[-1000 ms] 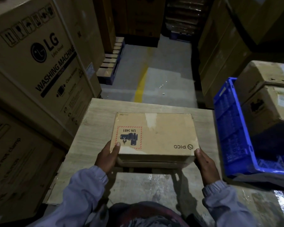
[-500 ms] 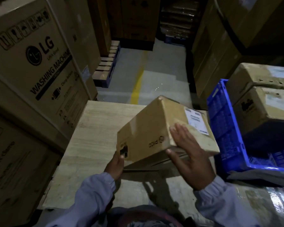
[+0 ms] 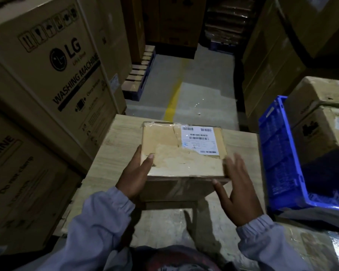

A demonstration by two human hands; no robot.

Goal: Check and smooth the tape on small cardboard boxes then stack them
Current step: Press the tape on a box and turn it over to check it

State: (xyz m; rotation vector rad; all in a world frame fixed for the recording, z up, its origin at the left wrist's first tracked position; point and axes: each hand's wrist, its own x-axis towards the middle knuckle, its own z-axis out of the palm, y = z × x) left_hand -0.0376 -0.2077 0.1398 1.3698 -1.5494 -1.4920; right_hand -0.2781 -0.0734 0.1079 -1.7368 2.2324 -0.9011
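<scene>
A small cardboard box (image 3: 170, 145) sits over the middle of the wooden table (image 3: 115, 153), its taped face up, with a white shipping label at its top right and a torn, wrinkled patch across the near half. My left hand (image 3: 135, 175) grips the box's near left corner, thumb on top and fingers along the side. My right hand (image 3: 237, 190) is at the near right corner with fingers spread, the thumb touching the front edge. The box's underside is hidden.
A blue plastic crate (image 3: 278, 159) stands at the table's right, with wrapped cardboard boxes (image 3: 321, 122) stacked behind it. Large washing machine cartons (image 3: 47, 75) wall in the left side. A concrete aisle with a yellow line (image 3: 172, 102) runs ahead.
The box has been turned over: the printed face that was up a second ago is gone, and the labelled, taped face is up now. My right hand moved from the box's face to its corner.
</scene>
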